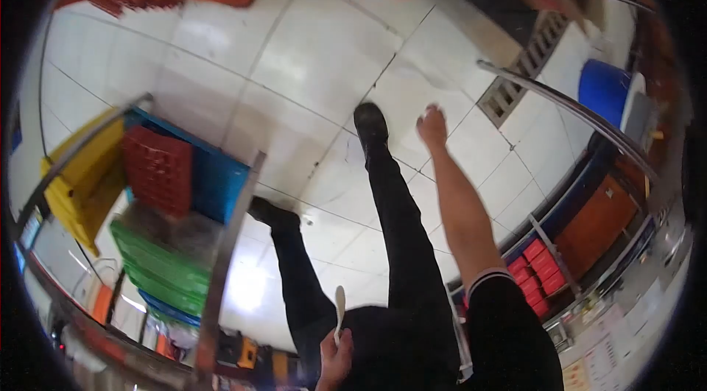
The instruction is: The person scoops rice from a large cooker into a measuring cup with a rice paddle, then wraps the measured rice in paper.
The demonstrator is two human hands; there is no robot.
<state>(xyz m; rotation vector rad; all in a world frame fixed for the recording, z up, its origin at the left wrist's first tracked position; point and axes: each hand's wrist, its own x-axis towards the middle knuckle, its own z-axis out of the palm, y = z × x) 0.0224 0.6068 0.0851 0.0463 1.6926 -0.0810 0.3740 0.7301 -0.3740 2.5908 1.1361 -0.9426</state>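
My left hand (pixel 336 358) is low in the view, in front of my body. Its fingers are closed round a pale spoon (pixel 339 308), whose rounded end points upward. My right hand (pixel 432 128) hangs out ahead at the end of my bare forearm, above the tiled floor and beside my right shoe (pixel 370 124). Its fingers are curled closed. A small whitish bit shows at the fingers, too small and blurred to name.
On the left, a metal-framed rack (pixel 234 244) holds green crates (pixel 158 262), a red-brown crate (pixel 157 170) and a yellow crate (pixel 87 174). A metal rail (pixel 567 105), floor drain grate (pixel 508 93), blue container (pixel 604 93) and stacked red boxes (pixel 536 273) are at right.
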